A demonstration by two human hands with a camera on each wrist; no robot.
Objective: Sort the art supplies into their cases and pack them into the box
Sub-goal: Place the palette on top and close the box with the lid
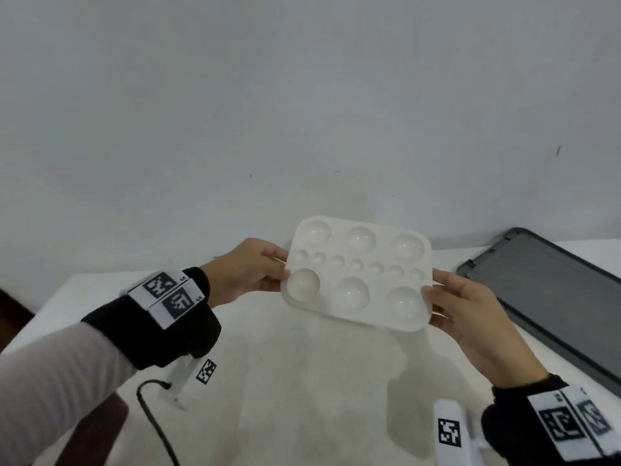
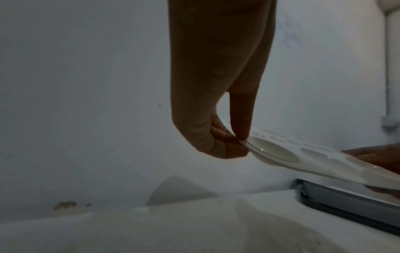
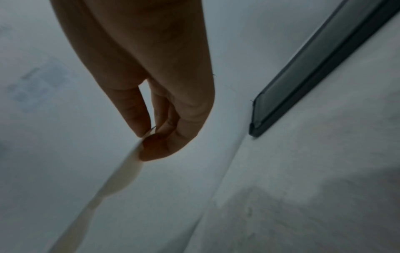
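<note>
A white plastic paint palette point(image 1: 359, 274) with round wells is held in the air above the table, tilted toward me. My left hand point(image 1: 265, 274) pinches its left edge between thumb and curled fingers; the left wrist view shows that left hand point(image 2: 240, 142) on the palette point(image 2: 314, 159) rim. My right hand point(image 1: 447, 297) pinches the right edge. In the right wrist view the right hand point(image 3: 149, 135) holds the palette point(image 3: 121, 178), seen edge-on and blurred. No cases or other art supplies are in view.
A flat dark grey lid or tray point(image 1: 554, 297) lies on the white table point(image 1: 295, 381) at the right, also seen as a grey lid point(image 2: 346, 203) and a grey lid point(image 3: 314, 63). A plain wall point(image 1: 302, 112) stands close behind. A black cable point(image 1: 154, 418) trails at lower left.
</note>
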